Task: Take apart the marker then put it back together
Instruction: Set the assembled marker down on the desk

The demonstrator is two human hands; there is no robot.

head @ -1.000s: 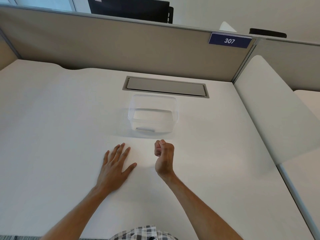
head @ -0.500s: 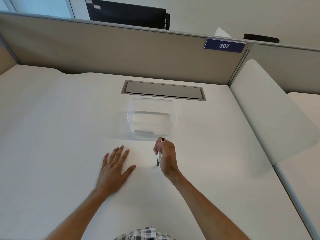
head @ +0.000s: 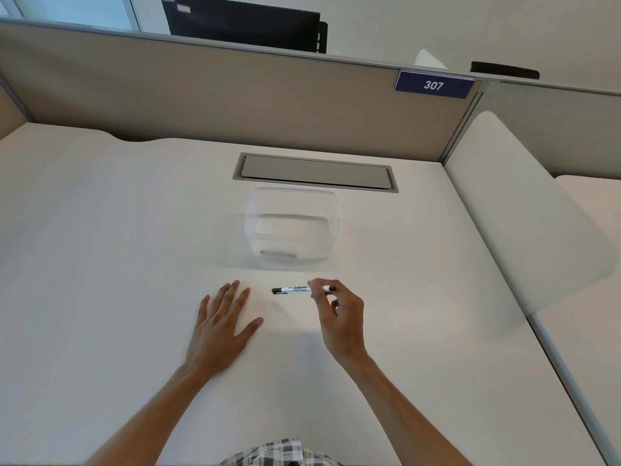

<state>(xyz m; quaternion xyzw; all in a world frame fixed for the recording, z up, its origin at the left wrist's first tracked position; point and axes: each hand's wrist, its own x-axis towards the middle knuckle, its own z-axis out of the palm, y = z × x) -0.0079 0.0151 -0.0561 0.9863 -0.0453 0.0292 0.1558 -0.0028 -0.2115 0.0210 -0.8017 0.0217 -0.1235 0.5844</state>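
Just in front of the clear tub (head: 291, 227), the right hand (head: 339, 314) pinches the marker (head: 295, 289) level and apparently whole, the left hand (head: 220, 327) lies flat on the desk (head: 100, 230); dismantling not yet begun.

clear tub (head: 291, 227) ahead — open desk (head: 100, 247) left

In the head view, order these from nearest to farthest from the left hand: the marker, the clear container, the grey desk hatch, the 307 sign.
From the left hand, flat on the desk:
1. marker, just to its right, pinched by the right hand.
2. clear container, beyond the marker.
3. grey desk hatch, behind the container.
4. 307 sign, on the partition, far right.
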